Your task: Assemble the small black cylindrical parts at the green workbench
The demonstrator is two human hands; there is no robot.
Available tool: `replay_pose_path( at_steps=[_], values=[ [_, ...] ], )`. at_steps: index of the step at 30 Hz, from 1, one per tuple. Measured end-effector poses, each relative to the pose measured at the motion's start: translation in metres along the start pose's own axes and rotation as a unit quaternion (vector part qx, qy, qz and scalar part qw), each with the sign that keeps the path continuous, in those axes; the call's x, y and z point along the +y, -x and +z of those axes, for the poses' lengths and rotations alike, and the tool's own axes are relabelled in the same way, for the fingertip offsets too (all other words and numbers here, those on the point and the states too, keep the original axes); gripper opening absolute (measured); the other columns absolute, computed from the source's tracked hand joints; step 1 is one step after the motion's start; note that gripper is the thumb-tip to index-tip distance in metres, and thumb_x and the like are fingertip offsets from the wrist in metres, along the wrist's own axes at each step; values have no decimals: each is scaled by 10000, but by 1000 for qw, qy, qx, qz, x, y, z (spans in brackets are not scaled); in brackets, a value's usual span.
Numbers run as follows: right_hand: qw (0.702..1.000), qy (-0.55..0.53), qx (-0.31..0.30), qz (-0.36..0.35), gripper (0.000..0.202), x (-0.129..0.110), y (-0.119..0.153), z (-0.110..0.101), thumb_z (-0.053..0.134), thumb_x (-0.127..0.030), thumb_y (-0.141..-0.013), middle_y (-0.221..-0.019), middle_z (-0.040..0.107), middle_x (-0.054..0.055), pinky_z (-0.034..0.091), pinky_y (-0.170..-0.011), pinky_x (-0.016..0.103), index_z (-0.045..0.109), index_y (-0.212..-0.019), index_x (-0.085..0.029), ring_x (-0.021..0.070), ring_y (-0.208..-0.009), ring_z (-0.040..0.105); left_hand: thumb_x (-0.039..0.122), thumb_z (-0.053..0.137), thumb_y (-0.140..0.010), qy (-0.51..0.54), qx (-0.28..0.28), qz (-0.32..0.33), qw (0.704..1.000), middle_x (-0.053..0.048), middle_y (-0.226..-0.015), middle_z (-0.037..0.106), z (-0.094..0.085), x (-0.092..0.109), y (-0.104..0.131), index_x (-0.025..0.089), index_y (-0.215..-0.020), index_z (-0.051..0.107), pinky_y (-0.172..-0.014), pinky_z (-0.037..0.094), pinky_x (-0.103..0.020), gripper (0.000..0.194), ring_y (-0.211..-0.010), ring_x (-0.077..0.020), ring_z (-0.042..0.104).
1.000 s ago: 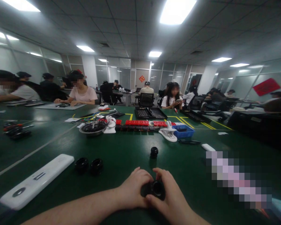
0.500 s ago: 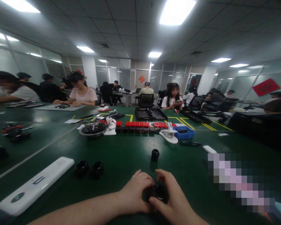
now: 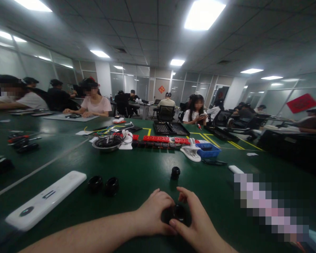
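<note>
My left hand (image 3: 156, 213) and my right hand (image 3: 195, 219) come together low in the middle of the view, curled around a glossy black ring-shaped part (image 3: 179, 212) with a round opening on top. My right thumb presses on its near side, and my right forefinger bends above its far side. From the left, the fingers and thumb of my left hand curve about it; their exact contact is partly hidden. Just beyond my hands a smaller black ribbed part (image 3: 175, 172) stands on the green table. Two similar black rings (image 3: 95, 184) lie to the left.
A long white device (image 3: 47, 200) lies at the left on the green table (image 3: 137, 175). Farther back are a metal bowl (image 3: 105, 147) with cables, a red strip (image 3: 156, 138), a white stand (image 3: 191, 151) and a blue bin (image 3: 208, 150). Several people sit around the room.
The whole view has shifted slightly, with the table things a little to the right. My hands keep almost the same hold around the black ring-shaped part.
</note>
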State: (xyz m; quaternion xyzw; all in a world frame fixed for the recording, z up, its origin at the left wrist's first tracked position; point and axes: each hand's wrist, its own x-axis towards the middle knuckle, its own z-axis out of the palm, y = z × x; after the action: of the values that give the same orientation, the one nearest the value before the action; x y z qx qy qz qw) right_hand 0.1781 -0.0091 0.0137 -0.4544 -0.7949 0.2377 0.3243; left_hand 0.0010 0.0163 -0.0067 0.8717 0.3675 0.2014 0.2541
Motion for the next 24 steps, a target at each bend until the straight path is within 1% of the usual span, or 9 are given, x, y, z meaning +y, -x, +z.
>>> replay_pose_path(
  at_steps=[2, 4, 8, 10, 12, 15, 18, 21, 24],
  values=[
    [999, 21, -6, 26, 578, 0, -1, 1, 597, -172, -638, -1002, 530, 102, 402, -864, 449, 387, -1176, -140, 264, -947, 519, 387, 715, -606, -4, 0, -1, 1000, -24, -1033, 564, 0, 0, 0, 244, -957, 552, -1003, 179, -499, 412, -1014, -242, 486],
    [999, 20, -21, 22, 564, 2, -1, 1, 573, -150, -650, -1011, 537, 95, 401, -877, 441, 387, -1182, -152, 254, -957, 521, 370, 722, -597, -6, 3, -1, 1000, -24, -1031, 562, 0, 1, 0, 239, -964, 549, -1006, 170, -501, 426, -1016, -242, 486],
    [995, -20, -68, -70, 607, 3, 2, -3, 481, -66, -620, -1124, 517, 94, 381, -928, 410, 359, -1202, -184, 237, -1056, 493, 342, 721, -586, -3, 8, -1, 1000, -41, -1060, 554, -1, 1, 0, 244, -1067, 509, -990, 191, -527, 534, -1010, -250, 491],
    [992, -32, -73, -98, 633, 1, 3, -5, 473, -63, -603, -1168, 496, 106, 380, -934, 409, 344, -1212, -177, 243, -1084, 477, 357, 701, -603, -5, 10, 2, 1000, -50, -1075, 549, -1, 0, 0, 244, -1092, 496, -985, 196, -534, 542, -1015, -254, 490],
    [995, -21, -48, -84, 602, 0, 3, -7, 500, -95, -626, -1144, 501, 119, 394, -913, 419, 350, -1205, -161, 254, -1061, 486, 374, 682, -625, -5, 13, 8, 1000, -48, -1072, 550, -1, -1, 0, 235, -1061, 511, -990, 183, -532, 488, -1022, -254, 486],
    [1000, 11, 2, -22, 514, 0, 2, -5, 556, -174, -675, -1029, 533, 106, 427, -849, 426, 396, -1163, -157, 259, -962, 524, 388, 681, -631, -11, 9, 11, 1000, -29, -1025, 566, 0, -3, -1, 233, -983, 538, -987, 200, -505, 410, -1001, -243, 493],
    [999, 25, 30, 17, 493, 1, 0, -1, 607, -196, -652, -953, 548, 81, 441, -815, 415, 440, -1115, -163, 254, -902, 538, 388, 713, -598, -23, 12, 10, 1000, -20, -994, 571, 2, -3, -1, 231, -947, 546, -973, 239, -469, 417, -968, -235, 504],
    [999, 23, 21, 24, 502, 2, -1, 3, 611, -168, -637, -953, 556, 72, 437, -824, 415, 446, -1112, -172, 250, -906, 540, 364, 744, -568, -16, 16, 8, 1000, -18, -1002, 568, 2, -2, -1, 222, -941, 545, -987, 218, -467, 446, -977, -236, 505],
    [1000, 0, -19, -22, 519, 2, 2, 2, 544, -119, -661, -1036, 546, 81, 420, -872, 418, 413, -1159, -188, 243, -975, 529, 356, 731, -582, -9, 11, 3, 1000, -23, -1039, 559, 0, 0, 0, 224, -989, 537, -1000, 188, -487, 470, -1005, -245, 495]
  ],
)
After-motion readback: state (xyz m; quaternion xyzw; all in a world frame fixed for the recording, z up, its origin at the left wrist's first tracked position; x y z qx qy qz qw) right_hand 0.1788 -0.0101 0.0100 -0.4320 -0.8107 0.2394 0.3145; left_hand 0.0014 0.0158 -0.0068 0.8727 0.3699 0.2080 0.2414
